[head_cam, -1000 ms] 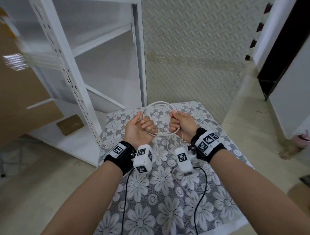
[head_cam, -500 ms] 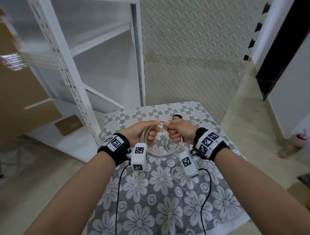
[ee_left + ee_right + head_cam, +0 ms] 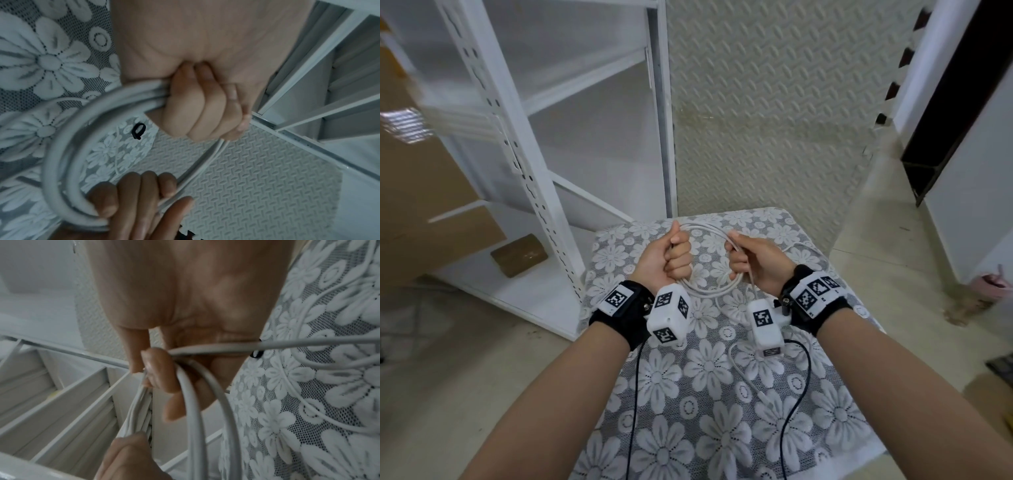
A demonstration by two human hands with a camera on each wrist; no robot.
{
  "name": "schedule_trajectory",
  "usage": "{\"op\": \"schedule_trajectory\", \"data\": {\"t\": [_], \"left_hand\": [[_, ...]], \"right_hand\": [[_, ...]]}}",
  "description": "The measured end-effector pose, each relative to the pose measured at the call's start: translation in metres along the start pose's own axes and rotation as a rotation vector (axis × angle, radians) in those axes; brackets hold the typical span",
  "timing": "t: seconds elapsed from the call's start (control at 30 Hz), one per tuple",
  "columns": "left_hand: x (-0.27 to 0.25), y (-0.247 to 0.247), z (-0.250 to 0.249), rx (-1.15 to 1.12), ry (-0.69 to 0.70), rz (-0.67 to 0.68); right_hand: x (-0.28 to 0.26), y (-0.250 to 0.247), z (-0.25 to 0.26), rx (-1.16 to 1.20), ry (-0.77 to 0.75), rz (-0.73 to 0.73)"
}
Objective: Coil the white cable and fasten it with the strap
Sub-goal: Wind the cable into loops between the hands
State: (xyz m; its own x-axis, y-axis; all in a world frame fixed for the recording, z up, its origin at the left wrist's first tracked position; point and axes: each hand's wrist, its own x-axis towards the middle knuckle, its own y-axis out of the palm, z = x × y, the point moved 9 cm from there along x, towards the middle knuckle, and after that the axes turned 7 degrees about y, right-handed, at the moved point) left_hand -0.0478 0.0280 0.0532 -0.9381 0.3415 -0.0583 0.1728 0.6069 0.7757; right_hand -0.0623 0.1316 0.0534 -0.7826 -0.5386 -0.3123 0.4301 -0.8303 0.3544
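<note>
The white cable [image 3: 707, 291] is held as a coil of several loops above the table, between both hands. My left hand [image 3: 676, 255] is a fist that grips the coil's left side [image 3: 115, 97]. My right hand [image 3: 748, 258] pinches the coil's right side with thumb and fingers [image 3: 158, 369], and a loose strand [image 3: 308, 342] runs across its palm. The cable's tail [image 3: 743, 373] trails over the cloth towards me. The black strap [image 3: 138, 130] lies as a small loop on the cloth beyond the hands, also seen in the right wrist view [image 3: 256, 353].
The small table carries a grey-and-white floral lace cloth [image 3: 705, 411]. A white metal shelf unit [image 3: 534, 178] stands close at the left with a brown box [image 3: 518, 255] on its bottom shelf. An embossed wall panel [image 3: 756, 120] rises behind the table.
The hands, close together half a second ago with the coil hanging below, have moved apart. The coil is now spread between them.
</note>
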Motion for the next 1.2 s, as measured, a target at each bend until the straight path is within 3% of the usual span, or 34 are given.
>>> {"op": "schedule_trajectory", "data": {"t": [0.13,0.23,0.57,1.2], "left_hand": [[0.0,0.002,-0.005,-0.113,0.072,0.016],[-0.001,0.0,-0.012,-0.037,0.112,-0.038],[-0.004,-0.004,-0.01,0.013,0.018,-0.074],[0.004,-0.002,-0.019,-0.171,0.239,-0.095]], "right_hand": [[-0.001,-0.001,0.0,0.038,0.011,0.024],[0.0,-0.004,0.002,0.042,-0.01,0.001],[0.006,-0.01,0.011,0.069,-0.121,-0.086],[0.008,-0.006,-0.008,0.05,-0.082,-0.042]]}}
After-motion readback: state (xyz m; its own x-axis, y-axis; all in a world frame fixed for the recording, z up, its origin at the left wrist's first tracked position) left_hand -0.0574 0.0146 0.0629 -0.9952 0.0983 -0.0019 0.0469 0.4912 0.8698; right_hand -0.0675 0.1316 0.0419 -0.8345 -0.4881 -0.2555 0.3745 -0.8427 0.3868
